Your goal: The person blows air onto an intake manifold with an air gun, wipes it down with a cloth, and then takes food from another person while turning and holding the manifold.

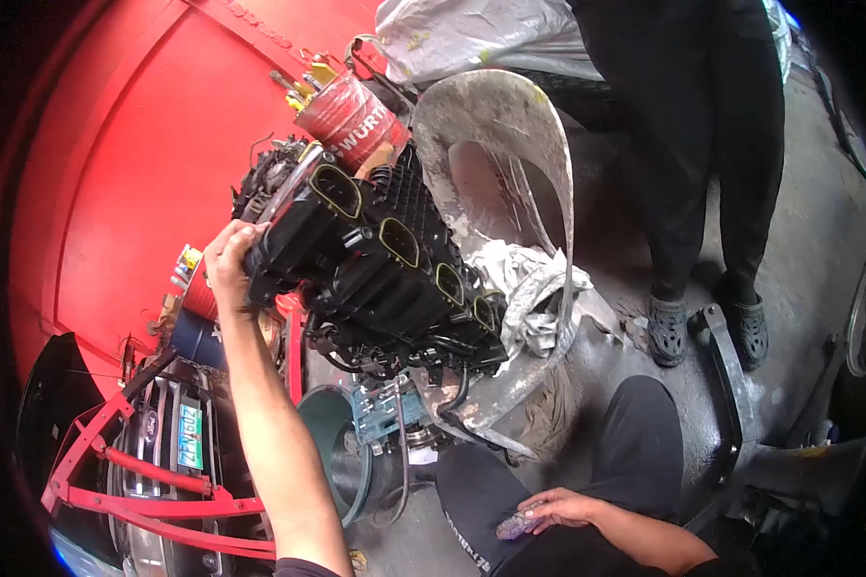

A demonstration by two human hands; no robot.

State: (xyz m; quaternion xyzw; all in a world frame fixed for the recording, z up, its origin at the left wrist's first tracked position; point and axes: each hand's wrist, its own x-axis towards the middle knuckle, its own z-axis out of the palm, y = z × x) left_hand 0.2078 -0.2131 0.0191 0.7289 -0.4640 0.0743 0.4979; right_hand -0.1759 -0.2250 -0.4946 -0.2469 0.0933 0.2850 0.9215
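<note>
A black plastic engine part (356,269) with several oval ports rimmed in yellow is held up, tilted, in front of a worn grey chair. My left hand (231,260) grips its upper left end, fingers wrapped round the edge. Low in the view, my right hand (560,510) rests by my thigh with its fingers round a small greyish-purple object (517,525), perhaps a rag. White cloths (524,279) lie on the chair (496,106) beside the part's right end.
A person in dark trousers and grey clogs (667,330) stands at the right, near a metal arm (725,375) on the floor. A red WURTH drum (353,120) is behind the part. Below are a green bucket (366,481) and blue tray (380,412); a red metal frame (154,468) stands lower left.
</note>
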